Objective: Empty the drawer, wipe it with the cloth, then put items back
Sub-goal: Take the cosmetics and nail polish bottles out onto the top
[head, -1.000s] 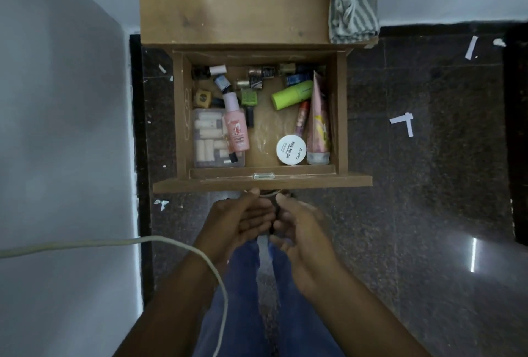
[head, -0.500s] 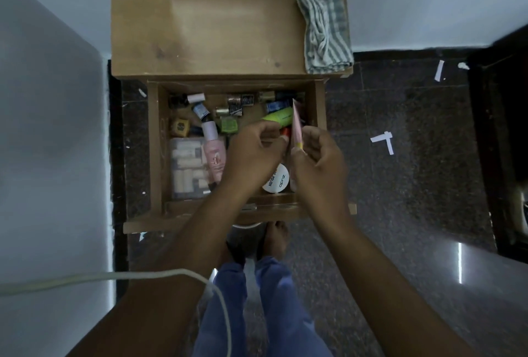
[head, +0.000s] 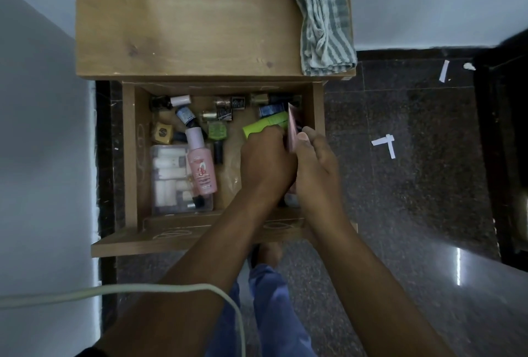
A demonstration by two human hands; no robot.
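Both hands reach into the full drawer [head: 130,156]; right hand [head: 315,168] pinches the pink tube [head: 292,130], left hand [head: 267,162] curls by the green tube [head: 264,125], grip unclear; lift clear without toppling bottles.

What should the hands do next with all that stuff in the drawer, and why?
Probably lift the pink tube out and set it on the cabinet top. The right hand already pinches it, the left hand is beside it, and the drawer is full of bottles, so wiping with the cloth must wait.
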